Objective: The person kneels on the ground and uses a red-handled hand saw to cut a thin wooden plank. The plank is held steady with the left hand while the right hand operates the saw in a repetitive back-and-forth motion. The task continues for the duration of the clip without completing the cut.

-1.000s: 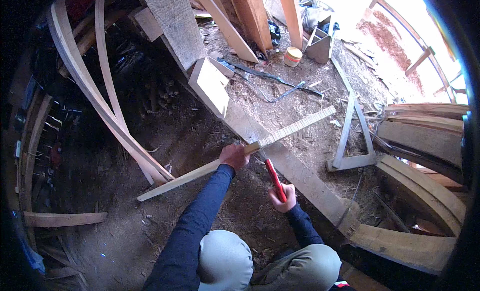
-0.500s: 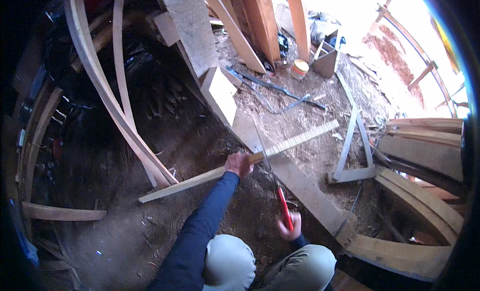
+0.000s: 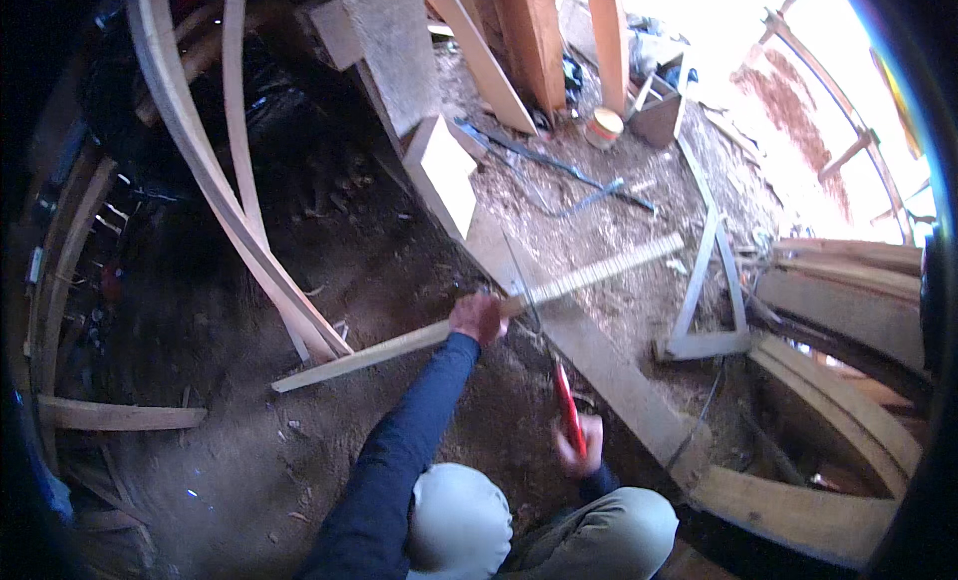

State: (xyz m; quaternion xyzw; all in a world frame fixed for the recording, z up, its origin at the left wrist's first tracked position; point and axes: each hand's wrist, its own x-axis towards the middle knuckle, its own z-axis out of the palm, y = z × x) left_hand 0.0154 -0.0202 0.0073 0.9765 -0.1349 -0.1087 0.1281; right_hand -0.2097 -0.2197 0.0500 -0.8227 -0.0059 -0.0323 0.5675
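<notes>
A long thin wooden strip [image 3: 609,266] lies slantwise across a thick plank [image 3: 624,385]. Rows of close crosswise marks run along its right part. My left hand [image 3: 477,318] is closed round the strip just left of the plank, pressing it there. In my right hand [image 3: 579,447], lower and to the right, is the red handle of a saw [image 3: 567,405]. Its thin blade crosses the strip just right of my left hand, slanting up and away. Whether the teeth are in the wood is too small to tell.
A pale wood block [image 3: 441,181] stands on the plank's far part. Curved wooden pieces [image 3: 205,176] lean at the left. Beyond the plank are a triangular wooden frame [image 3: 707,290], dark straps [image 3: 559,166] and a small tub [image 3: 604,128] among shavings. Curved timber [image 3: 798,510] lies at lower right.
The view has shifted slightly. My left hand still grips the strip, and my right hand still holds the saw across it, with little visible movement.
</notes>
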